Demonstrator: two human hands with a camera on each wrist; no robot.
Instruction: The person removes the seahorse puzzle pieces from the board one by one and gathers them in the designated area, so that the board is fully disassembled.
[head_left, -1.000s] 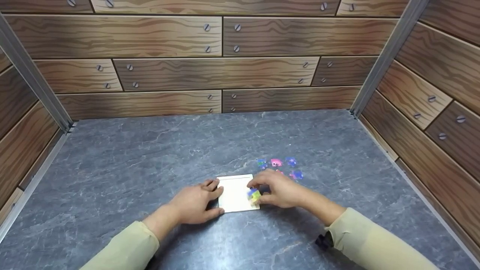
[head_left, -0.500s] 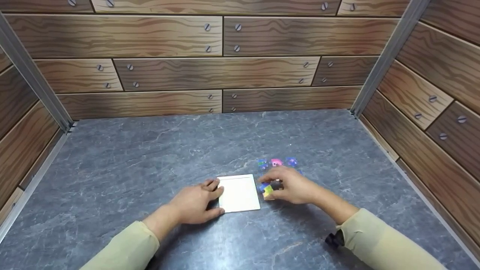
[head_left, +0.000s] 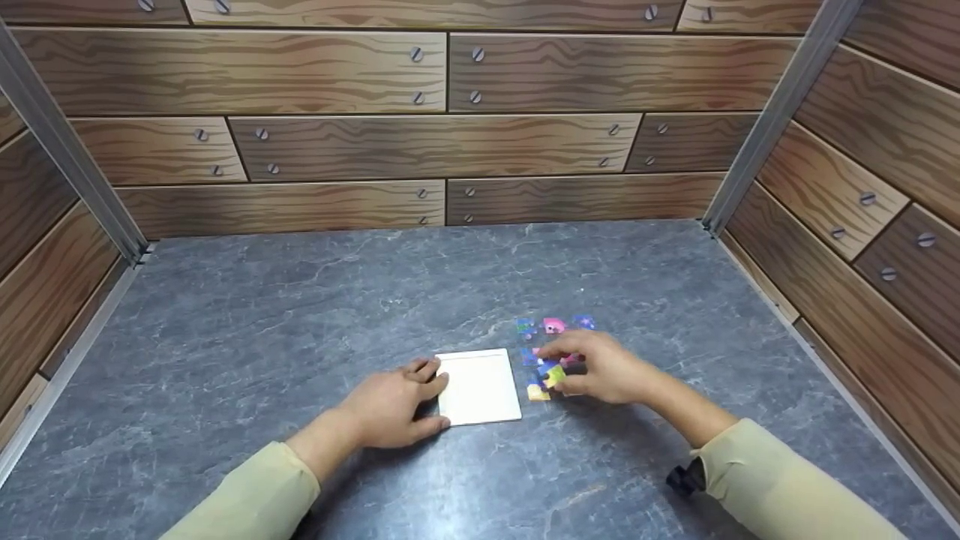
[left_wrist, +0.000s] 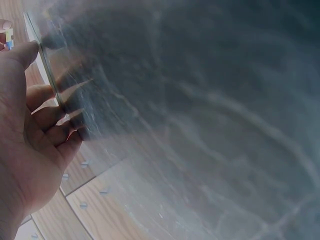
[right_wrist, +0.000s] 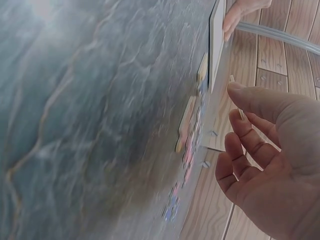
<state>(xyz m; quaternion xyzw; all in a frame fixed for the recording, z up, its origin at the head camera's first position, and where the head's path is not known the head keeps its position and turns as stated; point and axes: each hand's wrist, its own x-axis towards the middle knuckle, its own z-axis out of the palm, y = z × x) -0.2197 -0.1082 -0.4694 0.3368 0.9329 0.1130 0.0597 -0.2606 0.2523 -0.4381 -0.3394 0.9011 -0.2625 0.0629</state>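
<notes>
My right hand pinches a blue and yellow jigsaw piece between thumb and fingers, held over other pieces. The right wrist view shows it edge-on as a thin pale strip. Beneath and beside that hand lie a yellow and white piece and a blue and pink piece; others are partly hidden by the fingers. My left hand rests at the left edge of a flat white square board, its fingertips and thumb touching that edge. In the left wrist view its fingers lie relaxed along the edge.
Behind the right hand are a blue and green piece, a pink piece with an eye and a blue piece. The grey marbled table is enclosed by wood-patterned walls with metal corner posts.
My right hand has moved right, from over the board's right edge to above the loose pieces, carrying the jigsaw piece. The yellow and white piece has come into view. The left hand stays put.
</notes>
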